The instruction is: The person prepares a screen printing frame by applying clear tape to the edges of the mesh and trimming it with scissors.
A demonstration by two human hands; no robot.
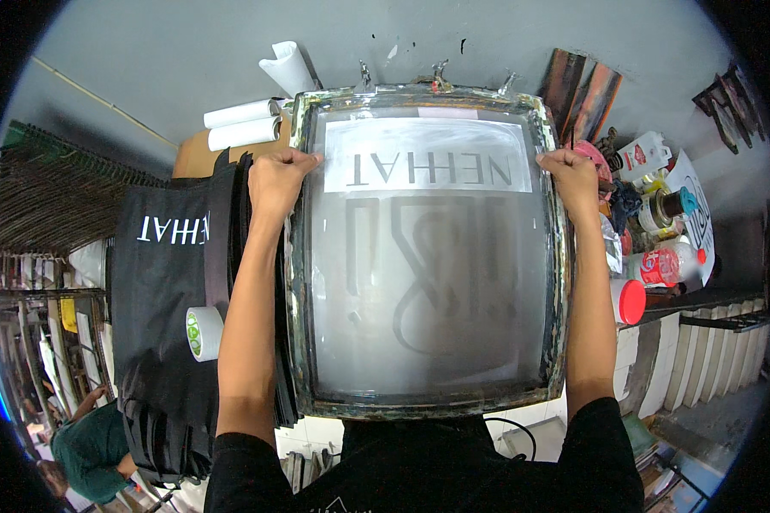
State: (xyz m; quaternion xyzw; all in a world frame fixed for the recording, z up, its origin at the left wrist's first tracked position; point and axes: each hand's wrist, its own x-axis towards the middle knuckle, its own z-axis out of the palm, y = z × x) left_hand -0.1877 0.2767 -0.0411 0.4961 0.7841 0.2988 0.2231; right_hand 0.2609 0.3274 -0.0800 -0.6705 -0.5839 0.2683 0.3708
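A screen printing frame [428, 409] with paint-crusted edges lies before me, its grey translucent mesh [359, 350] showing faint large shapes. On the mesh's far part rests a white paper sheet [428, 139] with dark upside-down lettering. My left hand [278, 181] reaches over the frame's left side, its fingers pinched close beside the sheet's left edge. Over the right side, my right hand [573, 181] is pinched likewise near the sheet's right edge. Whatever the fingertips hold is too small or clear to make out.
Left of the frame lie black printed fabric pieces [158, 299] with a tape roll [204, 333] on them. White paper rolls [244, 132] lie beyond. Bottles, cans and a red-lidded jar [629, 301] crowd the right. A person in green [94, 449] is at lower left.
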